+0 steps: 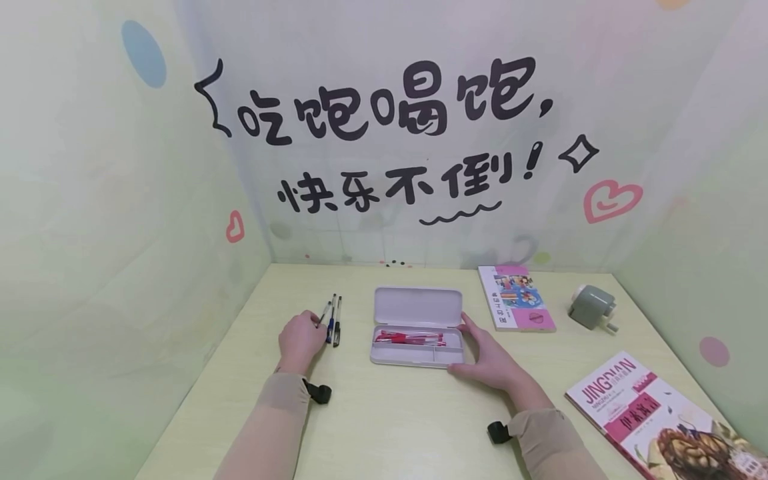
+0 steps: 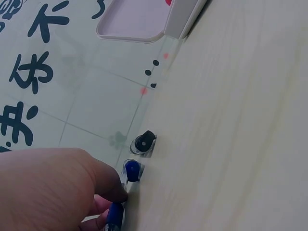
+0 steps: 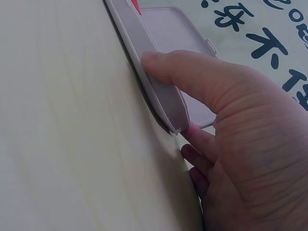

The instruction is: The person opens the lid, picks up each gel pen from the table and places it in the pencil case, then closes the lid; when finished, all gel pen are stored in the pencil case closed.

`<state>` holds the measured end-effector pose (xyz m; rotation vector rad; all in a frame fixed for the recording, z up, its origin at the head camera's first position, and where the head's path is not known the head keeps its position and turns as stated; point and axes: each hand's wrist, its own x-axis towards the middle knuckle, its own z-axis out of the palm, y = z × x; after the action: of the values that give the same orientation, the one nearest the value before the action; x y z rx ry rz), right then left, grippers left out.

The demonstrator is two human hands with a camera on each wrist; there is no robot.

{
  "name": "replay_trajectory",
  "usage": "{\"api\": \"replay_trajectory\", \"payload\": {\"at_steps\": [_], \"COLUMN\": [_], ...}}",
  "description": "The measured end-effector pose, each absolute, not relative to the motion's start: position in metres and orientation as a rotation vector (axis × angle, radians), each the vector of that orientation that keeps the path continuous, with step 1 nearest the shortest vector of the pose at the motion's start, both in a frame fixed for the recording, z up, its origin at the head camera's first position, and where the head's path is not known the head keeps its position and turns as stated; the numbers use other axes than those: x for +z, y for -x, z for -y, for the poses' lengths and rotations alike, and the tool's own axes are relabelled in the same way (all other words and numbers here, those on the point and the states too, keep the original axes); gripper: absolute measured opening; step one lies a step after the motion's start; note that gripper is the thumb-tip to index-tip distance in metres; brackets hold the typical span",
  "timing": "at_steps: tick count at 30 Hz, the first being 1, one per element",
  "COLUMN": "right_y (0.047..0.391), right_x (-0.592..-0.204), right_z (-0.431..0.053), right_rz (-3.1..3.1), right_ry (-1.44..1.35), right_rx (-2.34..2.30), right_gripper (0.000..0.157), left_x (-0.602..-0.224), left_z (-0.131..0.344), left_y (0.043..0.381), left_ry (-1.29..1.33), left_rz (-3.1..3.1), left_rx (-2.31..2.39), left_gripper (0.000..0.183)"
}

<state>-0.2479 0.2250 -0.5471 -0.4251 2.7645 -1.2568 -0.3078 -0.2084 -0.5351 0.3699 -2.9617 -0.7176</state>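
Note:
My left hand (image 1: 302,339) pinches the leftmost of three pens, a slim pen (image 2: 114,215) with a blue end at the fingers. Right beside it lie a blue pen (image 1: 331,324) and a black pen (image 1: 338,327), roughly parallel on the table. A pale lilac pencil case (image 1: 384,358) stands with its lid (image 1: 418,305) raised at the back. Several red pens (image 1: 408,339) lie in its long rear compartment. My right hand (image 1: 493,359) grips the right end of the case, thumb (image 3: 159,62) over the front rim and fingers behind the corner.
A pink-and-white book (image 1: 517,299) lies behind the right hand. Further right is a grey-green pencil sharpener (image 1: 591,307) with a crank. A magazine (image 1: 666,427) covers the front right of the table. Printed walls (image 1: 420,240) enclose the table at the back and sides.

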Motion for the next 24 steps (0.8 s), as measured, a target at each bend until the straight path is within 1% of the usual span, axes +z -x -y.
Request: {"api": "replay_trajectory", "payload": {"at_steps": [16,24], "right_y": [0.247,0.249], "right_x": [-0.546,-0.547], "right_z": [-0.225,-0.225], "right_rz": [-2.787,-2.785], "right_ry": [0.449,0.447], "right_rx": [-1.227,-1.231], "right_gripper": [0.129,0.130], "left_x": [-0.528,-0.510], "left_z": [0.202,0.179], "left_y": [0.304,0.298], "left_ry": [-0.368,-0.281], "left_rz": [2.924,2.806], "left_rx": [-0.748,-0.677], "left_gripper": [0.032,0.032]}}
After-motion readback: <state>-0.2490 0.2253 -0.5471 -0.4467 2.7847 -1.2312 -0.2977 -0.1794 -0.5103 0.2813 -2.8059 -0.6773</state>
